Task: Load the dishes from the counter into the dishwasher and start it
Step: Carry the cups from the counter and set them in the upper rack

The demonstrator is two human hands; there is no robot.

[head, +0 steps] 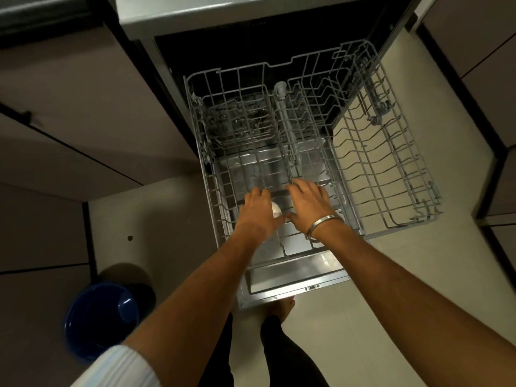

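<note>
Closest to me I see one rolled-up pale striped sleeve point(120, 367) on the left arm, and two dark trouser legs with one bare foot point(282, 308) on the cream floor. One round dark-blue plastic basin point(100, 319) sits on the floor to the left, well apart from the machine.

Both forearms reach forward over the one lowered stainless-steel dishwasher door point(296, 277). My left hand point(258, 212) lies palm-down with fingers curled round one small white rounded dish point(276, 209), most of which is hidden under the hand, so I cannot tell its exact shape. It sits in the near left part of the one pulled-out grey wire upper rack point(391, 163). My right hand point(310, 201), with one thin silver metal bangle point(324, 223) at the wrist, is spread with relaxed fingers just beside the dish, fingertips resting on the wires; its thumb is near the dish, though I cannot tell whether it touches.

Beyond the hands the rack holds rows of tines, and below it I make out a second grey wire lower rack point(243, 127) inside the one dark dishwasher cavity point(251, 51).
</note>
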